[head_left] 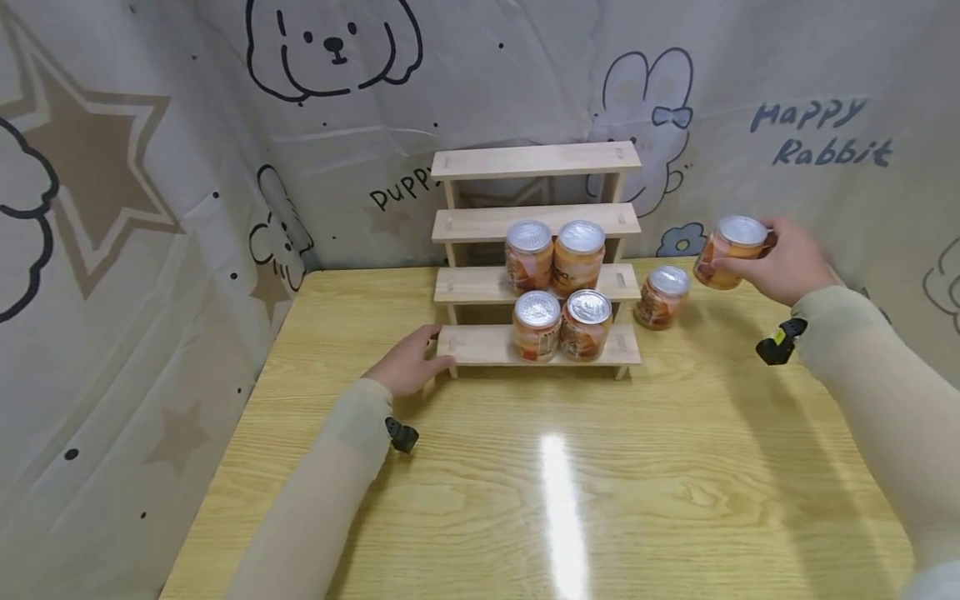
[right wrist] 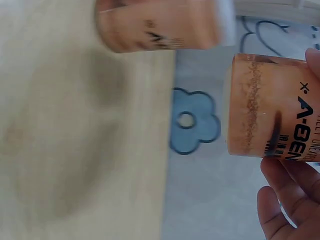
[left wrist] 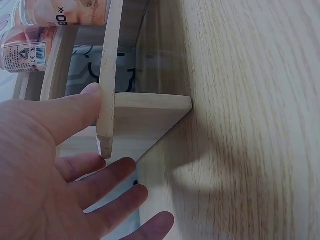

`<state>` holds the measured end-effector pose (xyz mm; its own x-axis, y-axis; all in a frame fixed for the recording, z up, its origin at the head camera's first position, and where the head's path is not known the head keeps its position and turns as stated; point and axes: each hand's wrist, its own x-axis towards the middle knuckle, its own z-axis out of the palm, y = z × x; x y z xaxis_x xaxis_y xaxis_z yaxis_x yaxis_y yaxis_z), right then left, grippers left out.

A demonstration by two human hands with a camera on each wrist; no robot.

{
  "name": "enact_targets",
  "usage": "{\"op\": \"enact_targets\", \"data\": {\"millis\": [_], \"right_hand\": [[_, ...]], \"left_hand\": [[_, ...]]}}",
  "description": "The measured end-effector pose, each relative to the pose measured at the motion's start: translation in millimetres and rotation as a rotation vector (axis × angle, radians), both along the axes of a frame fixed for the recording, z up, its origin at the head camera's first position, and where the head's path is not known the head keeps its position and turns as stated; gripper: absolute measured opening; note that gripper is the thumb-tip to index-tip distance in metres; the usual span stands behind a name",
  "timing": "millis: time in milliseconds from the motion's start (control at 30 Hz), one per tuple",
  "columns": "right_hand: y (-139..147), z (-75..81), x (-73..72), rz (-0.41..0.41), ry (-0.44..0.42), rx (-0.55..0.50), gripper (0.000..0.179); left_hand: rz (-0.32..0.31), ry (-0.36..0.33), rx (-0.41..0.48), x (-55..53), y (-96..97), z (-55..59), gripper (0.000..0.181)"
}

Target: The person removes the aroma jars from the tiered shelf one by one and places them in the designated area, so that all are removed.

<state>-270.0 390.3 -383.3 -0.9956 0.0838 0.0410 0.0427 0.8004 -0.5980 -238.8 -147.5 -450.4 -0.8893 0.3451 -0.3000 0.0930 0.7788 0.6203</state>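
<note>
At the right, my right hand [head_left: 793,260] grips a silver-lidded can [head_left: 729,252] with orange contents, tilted slightly and held above the table. In the right wrist view that can [right wrist: 274,107] shows dark lettering. A similar can [head_left: 662,298] stands beside the stepped wooden rack [head_left: 480,346]. Two cans [head_left: 528,257] sit on the rack's second step from the bottom, and two more [head_left: 537,325] on the lowest step. My left hand [head_left: 408,362] is at the left end of that lowest step. Its thumb [left wrist: 75,111] touches the board, while its other fingers are spread and loosely bent.
The upper two boards [head_left: 536,160] of the rack bear no cans. Behind the wood-grain table [head_left: 450,492] hangs a pale cloth [head_left: 360,133] with cartoon drawings, close to the rack's back. The cloth also borders the table's left side.
</note>
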Motion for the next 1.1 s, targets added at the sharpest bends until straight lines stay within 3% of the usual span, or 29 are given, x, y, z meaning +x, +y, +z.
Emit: {"op": "enact_targets", "data": {"millis": [367, 600, 767, 967, 1100], "right_hand": [[-2, -41.7, -0.8, 0.013, -0.086, -0.016, 0.115], [1, -62.7, 3.7, 0.026, -0.134, -0.009, 0.109], [-2, -64.8, 7.6, 0.025, -0.144, -0.025, 0.112], [4, -65.9, 1.7, 0.071, -0.182, -0.055, 0.119], [3, -47.8, 2.0, 0.102, -0.215, -0.011, 0.123]], "left_hand": [[0.018, 0.003, -0.019, 1.2, -1.9, 5.8, 0.077], [-0.012, 0.018, -0.031, 0.7, 0.7, 5.5, 0.077], [-0.005, 0.008, -0.031, 1.1, 1.2, 3.0, 0.077], [0.002, 0.002, -0.019, 1.3, 0.6, 5.1, 0.077], [-0.004, -0.001, -0.019, 0.9, 1.4, 2.8, 0.076]]}}
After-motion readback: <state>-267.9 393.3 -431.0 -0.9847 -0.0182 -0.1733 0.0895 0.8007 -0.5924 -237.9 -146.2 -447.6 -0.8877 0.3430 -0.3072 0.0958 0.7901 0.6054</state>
